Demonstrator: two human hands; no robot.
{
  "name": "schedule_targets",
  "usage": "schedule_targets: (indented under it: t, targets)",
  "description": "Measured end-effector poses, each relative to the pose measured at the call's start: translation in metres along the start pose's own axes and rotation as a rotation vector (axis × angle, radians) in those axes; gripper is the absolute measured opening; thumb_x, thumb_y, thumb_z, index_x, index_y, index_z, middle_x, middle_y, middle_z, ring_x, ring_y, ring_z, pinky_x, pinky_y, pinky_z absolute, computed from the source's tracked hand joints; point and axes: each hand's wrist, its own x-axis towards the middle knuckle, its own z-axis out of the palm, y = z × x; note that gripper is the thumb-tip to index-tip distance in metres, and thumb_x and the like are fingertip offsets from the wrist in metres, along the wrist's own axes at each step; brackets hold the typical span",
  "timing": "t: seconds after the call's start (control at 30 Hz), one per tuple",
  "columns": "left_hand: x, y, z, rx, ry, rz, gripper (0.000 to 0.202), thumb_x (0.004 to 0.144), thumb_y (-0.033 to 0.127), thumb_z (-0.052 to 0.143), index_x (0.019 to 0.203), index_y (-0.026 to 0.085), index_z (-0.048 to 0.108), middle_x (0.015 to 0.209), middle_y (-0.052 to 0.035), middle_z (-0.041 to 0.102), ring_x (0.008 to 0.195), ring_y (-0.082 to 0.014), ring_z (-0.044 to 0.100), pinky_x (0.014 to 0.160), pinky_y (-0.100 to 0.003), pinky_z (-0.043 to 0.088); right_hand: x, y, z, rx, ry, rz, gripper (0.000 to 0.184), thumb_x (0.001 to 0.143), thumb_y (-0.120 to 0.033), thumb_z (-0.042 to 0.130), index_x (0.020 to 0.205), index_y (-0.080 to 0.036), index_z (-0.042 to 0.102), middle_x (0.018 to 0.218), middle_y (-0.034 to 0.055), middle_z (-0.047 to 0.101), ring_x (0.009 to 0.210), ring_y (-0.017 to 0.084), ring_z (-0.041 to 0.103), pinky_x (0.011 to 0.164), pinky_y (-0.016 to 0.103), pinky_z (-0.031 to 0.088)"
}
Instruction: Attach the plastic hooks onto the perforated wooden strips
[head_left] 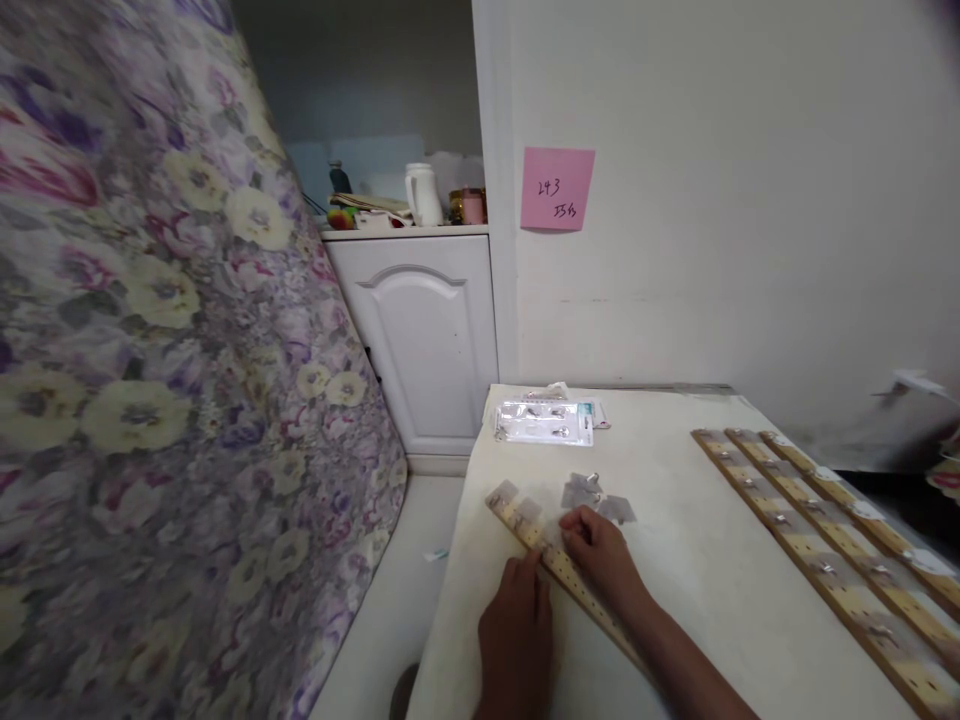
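A narrow wooden strip (576,583) with rows of small holes lies slantwise on the table. Two greyish translucent cards with small metal pieces sit at its far end, one of them a plastic card (527,508). My left hand (517,625) rests against the strip's near side, its fingertips pressed on the edge. Closed in a pinch over the strip, my right hand (596,550) is beside a metal piece there; what its fingertips hold is too small to make out. Just beyond it lie a few loose grey cards (581,492) with shiny metal pieces.
Clear plastic packages (541,424) lie at the table's (682,590) back left. Three wooden strips bearing cards and metal pieces, one a filled strip (806,548), run along the right. A floral curtain (210,400) hangs left; a white cabinet (420,340) stands behind. A pink note (557,188) is on the wall.
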Motion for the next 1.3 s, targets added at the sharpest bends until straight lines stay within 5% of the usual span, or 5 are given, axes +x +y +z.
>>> schedule_targets:
  t: [0.93,1.3]
  targets:
    - [0.001,0.003,-0.002,-0.005,0.004,-0.005,0.039,0.089,0.024,0.036,0.124,0.024,0.052,0.114,-0.0047,0.062,0.097,-0.0174,0.061,0.080,-0.023,0.043,0.000,-0.013,0.010,-0.237,0.073,0.160,0.020,0.067,-0.036,0.063,0.067,-0.023,0.048,0.067,-0.0031,0.062,0.064,0.015,0.055,0.057,0.024,0.031]
    - [0.000,-0.002,-0.001,-0.109,0.075,0.033,0.039,0.087,0.023,0.038,0.123,0.020,0.051,0.111,-0.0057,0.063,0.099,-0.0173,0.059,0.082,-0.024,0.042,-0.010,-0.002,0.003,-0.086,0.198,-0.046,0.017,0.076,-0.038,0.054,0.070,-0.022,0.052,0.071,-0.0003,0.061,0.066,0.017,0.055,0.062,0.026,0.038]
